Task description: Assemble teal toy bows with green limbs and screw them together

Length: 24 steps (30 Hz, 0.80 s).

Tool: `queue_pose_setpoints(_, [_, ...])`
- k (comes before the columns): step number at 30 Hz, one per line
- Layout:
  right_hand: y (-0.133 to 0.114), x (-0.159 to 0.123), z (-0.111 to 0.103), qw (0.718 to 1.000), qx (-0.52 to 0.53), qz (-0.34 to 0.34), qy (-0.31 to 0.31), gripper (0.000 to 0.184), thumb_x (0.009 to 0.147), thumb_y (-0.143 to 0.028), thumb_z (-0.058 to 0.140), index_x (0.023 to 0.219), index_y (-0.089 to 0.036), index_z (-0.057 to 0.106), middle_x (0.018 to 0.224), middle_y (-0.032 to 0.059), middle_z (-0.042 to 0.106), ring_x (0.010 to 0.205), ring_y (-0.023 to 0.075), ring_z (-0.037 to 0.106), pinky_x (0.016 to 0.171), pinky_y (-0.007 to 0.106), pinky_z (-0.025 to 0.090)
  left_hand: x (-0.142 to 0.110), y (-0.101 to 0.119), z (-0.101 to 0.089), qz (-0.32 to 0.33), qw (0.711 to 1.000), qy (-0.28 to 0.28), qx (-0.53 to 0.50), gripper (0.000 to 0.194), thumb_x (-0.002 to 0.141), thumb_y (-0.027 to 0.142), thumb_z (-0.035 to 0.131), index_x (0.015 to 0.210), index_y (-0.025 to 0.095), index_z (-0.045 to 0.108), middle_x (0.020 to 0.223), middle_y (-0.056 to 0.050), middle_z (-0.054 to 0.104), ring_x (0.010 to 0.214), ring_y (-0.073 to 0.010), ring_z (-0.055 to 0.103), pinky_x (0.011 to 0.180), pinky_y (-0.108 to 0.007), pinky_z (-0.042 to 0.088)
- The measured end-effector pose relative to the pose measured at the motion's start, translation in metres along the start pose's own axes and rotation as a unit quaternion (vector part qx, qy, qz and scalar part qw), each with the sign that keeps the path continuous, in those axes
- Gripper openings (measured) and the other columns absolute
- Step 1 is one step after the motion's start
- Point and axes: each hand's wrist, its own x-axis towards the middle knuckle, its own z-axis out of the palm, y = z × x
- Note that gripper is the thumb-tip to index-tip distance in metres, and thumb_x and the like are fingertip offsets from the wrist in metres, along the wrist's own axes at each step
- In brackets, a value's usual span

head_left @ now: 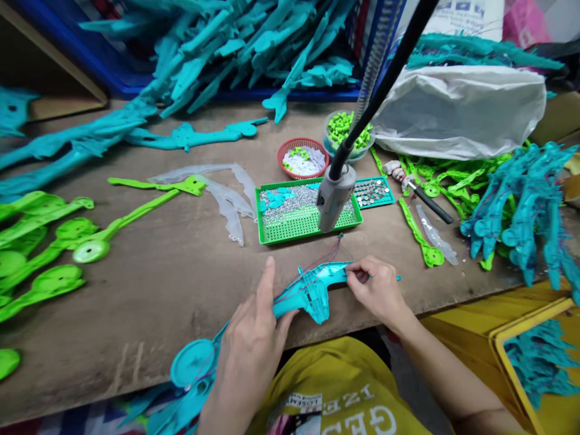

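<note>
A turquoise plastic shell (294,299) with ribs inside lies at the table's front edge, its open side up. Thin red and dark wires run along it to a small dark part (341,235) beyond its upper edge. My left hand (254,338) grips the shell's left part, thumb below and index finger stretched up. At the narrow right end, my right hand (376,287) is closed in a pinch against the inside; whatever sits between the fingertips is hidden. Another turquoise piece with a round disc (194,362) shows beside my left wrist.
A grey electric screwdriver (335,199) hangs over a green basket (272,237) of screws. Behind stand a red basket (290,171) and a tub of green bits (348,130). Green shells (90,248) lie left; wired turquoise shells (512,211) and a black-handled tool (432,202) lie right.
</note>
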Motion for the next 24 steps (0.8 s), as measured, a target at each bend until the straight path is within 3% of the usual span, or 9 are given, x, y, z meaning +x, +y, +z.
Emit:
queue_pose_setpoints(3, [0.017, 0.025, -0.013, 0.999, -0.007, -0.031, 0.021, 0.015, 0.081, -0.019, 0.059, 0.079, -0.021, 0.075, 0.073, 0.0032, 0.075, 0.063, 0.0162, 0.067, 0.061, 0.027, 0.051, 0.002, -0.003, 0.000, 0.006, 1.000, 0.007, 0.000, 0.070, 0.102, 0.051, 0.038, 0.158, 0.012, 0.022, 0.090, -0.012, 0.072, 0.075, -0.0248, 0.071, 0.065, -0.034, 0.057])
queue_pose_setpoints(7, [0.065, 0.095, -0.034, 0.985, -0.114, -0.002, 0.132, 0.021, 0.084, -0.016, 0.055, 0.090, -0.017, 0.075, 0.088, 0.0087, 0.077, 0.077, 0.0212, 0.069, 0.077, 0.034, 0.053, 0.003, -0.004, 0.001, 0.012, 1.000, 0.011, 0.005, 0.070, 0.102, 0.051, 0.037, 0.158, 0.012, 0.022, 0.085, -0.010, 0.071, 0.069, -0.0233, 0.070, 0.062, -0.032, 0.056])
queue_pose_setpoints(11, [0.103, 0.150, -0.036, 0.979, -0.189, 0.016, 0.079, 0.020, 0.085, -0.009, 0.056, 0.093, -0.014, 0.074, 0.101, 0.0144, 0.075, 0.095, 0.0240, 0.067, 0.093, 0.038, 0.050, 0.001, -0.003, 0.003, -0.004, 1.000, -0.002, -0.008, 0.070, 0.102, 0.049, 0.040, 0.159, 0.014, 0.020, 0.090, -0.011, 0.071, 0.075, -0.0246, 0.071, 0.065, -0.034, 0.057])
queue_pose_setpoints(14, [0.113, 0.166, -0.031, 0.979, -0.195, 0.030, 0.051, 0.022, 0.094, -0.026, 0.061, 0.111, -0.015, 0.068, 0.117, 0.0132, 0.068, 0.104, 0.0226, 0.065, 0.094, 0.042, 0.053, -0.002, -0.001, 0.002, -0.032, 0.999, -0.035, -0.021, 0.071, 0.101, 0.043, 0.046, 0.160, 0.016, 0.017, 0.098, -0.012, 0.071, 0.083, -0.0260, 0.071, 0.071, -0.036, 0.058])
queue_pose_setpoints(16, [0.111, 0.168, -0.033, 0.979, -0.196, 0.043, 0.046, 0.024, 0.094, -0.026, 0.062, 0.112, -0.012, 0.068, 0.118, 0.0151, 0.068, 0.107, 0.0237, 0.064, 0.096, 0.044, 0.052, -0.003, 0.000, 0.002, -0.043, 0.998, -0.047, -0.025, 0.073, 0.099, 0.039, 0.050, 0.160, 0.017, 0.016, 0.099, -0.012, 0.071, 0.086, -0.0265, 0.071, 0.074, -0.037, 0.059])
queue_pose_setpoints(19, [0.094, 0.154, -0.040, 0.981, -0.172, 0.061, 0.059, 0.017, 0.084, -0.010, 0.061, 0.093, -0.007, 0.075, 0.095, 0.0179, 0.074, 0.094, 0.0244, 0.068, 0.095, 0.041, 0.048, -0.003, 0.000, 0.002, -0.050, 0.997, -0.050, -0.032, 0.076, 0.098, 0.036, 0.054, 0.160, 0.017, 0.015, 0.098, -0.011, 0.070, 0.086, -0.0265, 0.070, 0.076, -0.038, 0.059])
queue_pose_setpoints(22, [0.063, 0.110, -0.041, 0.994, 0.002, 0.076, 0.080, 0.018, 0.078, -0.019, 0.065, 0.089, -0.013, 0.078, 0.083, 0.0110, 0.076, 0.075, 0.0202, 0.069, 0.077, 0.034, 0.053, -0.003, 0.000, 0.002, -0.044, 0.997, -0.048, -0.039, 0.077, 0.097, 0.036, 0.055, 0.160, 0.018, 0.015, 0.096, -0.010, 0.070, 0.084, -0.0262, 0.070, 0.074, -0.037, 0.058])
queue_pose_setpoints(24, [0.039, 0.071, -0.035, 0.995, 0.055, 0.073, 0.042, 0.017, 0.076, -0.028, 0.068, 0.082, -0.016, 0.078, 0.076, 0.0067, 0.076, 0.065, 0.0180, 0.068, 0.064, 0.030, 0.054, -0.002, 0.000, 0.002, -0.042, 0.997, -0.048, -0.042, 0.076, 0.098, 0.036, 0.055, 0.160, 0.018, 0.015, 0.097, -0.009, 0.070, 0.084, -0.0261, 0.070, 0.073, -0.037, 0.058])
